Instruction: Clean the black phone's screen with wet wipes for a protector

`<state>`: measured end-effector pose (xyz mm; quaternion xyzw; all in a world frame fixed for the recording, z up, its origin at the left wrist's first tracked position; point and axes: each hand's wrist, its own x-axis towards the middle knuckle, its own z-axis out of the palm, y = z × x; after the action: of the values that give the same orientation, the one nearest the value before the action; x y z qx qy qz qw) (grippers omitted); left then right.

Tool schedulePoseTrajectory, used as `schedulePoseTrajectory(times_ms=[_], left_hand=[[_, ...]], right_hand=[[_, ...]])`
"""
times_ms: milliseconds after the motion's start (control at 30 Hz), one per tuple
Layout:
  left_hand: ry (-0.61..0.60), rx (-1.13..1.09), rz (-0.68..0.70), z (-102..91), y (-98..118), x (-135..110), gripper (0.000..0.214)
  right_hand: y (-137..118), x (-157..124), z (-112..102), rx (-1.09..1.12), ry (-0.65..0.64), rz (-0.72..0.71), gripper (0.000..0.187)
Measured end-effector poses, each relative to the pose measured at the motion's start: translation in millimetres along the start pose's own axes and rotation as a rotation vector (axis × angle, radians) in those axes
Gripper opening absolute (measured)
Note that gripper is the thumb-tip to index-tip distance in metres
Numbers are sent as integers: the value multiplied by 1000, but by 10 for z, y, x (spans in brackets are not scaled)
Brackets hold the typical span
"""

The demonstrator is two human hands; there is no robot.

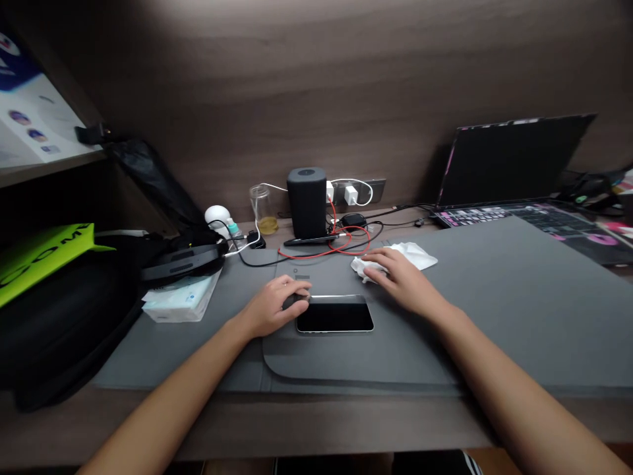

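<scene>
A smartphone (pixel 335 318) with a dark screen lies flat on the grey desk mat (pixel 494 310). Along its far edge runs a thin, pale, glassy strip (pixel 341 299); whether it is a separate sheet or part of the phone I cannot tell. My left hand (pixel 274 305) is at the phone's far left corner, thumb and fingers bent together in a pinch. What sits between them is small and partly hidden. To the right, beyond the phone, my right hand (pixel 400 280) rests with fingers stretched out over a crumpled white tissue (pixel 415 256).
A dark speaker (pixel 307 204) stands at the back beside red and black cables (pixel 353 239) and a glass jar (pixel 267 211). An open laptop (pixel 514 165) is at the right. A tissue pack (pixel 180 298) and a black bag (pixel 64 336) lie left.
</scene>
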<state>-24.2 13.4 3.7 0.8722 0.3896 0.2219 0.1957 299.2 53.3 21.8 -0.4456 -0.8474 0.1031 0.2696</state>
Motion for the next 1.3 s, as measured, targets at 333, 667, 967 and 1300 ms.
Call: schedulePoseTrajectory(times_ms=[333,667,967,1300], left_hand=[[106,19,-79,81,-28,1,45],[212,-41,-149,131,-15,15,40],[211,-80,-156,132,-16,22,39],[201,-63,-151,141,-44,34,40]], right_hand=[[123,-3,176,-106,-87,80,22],[39,-31,120,-107,156,193,21],[-346,-72,-6,54,632,-135,12],[-800,-223,446,-58,98,-671,19]])
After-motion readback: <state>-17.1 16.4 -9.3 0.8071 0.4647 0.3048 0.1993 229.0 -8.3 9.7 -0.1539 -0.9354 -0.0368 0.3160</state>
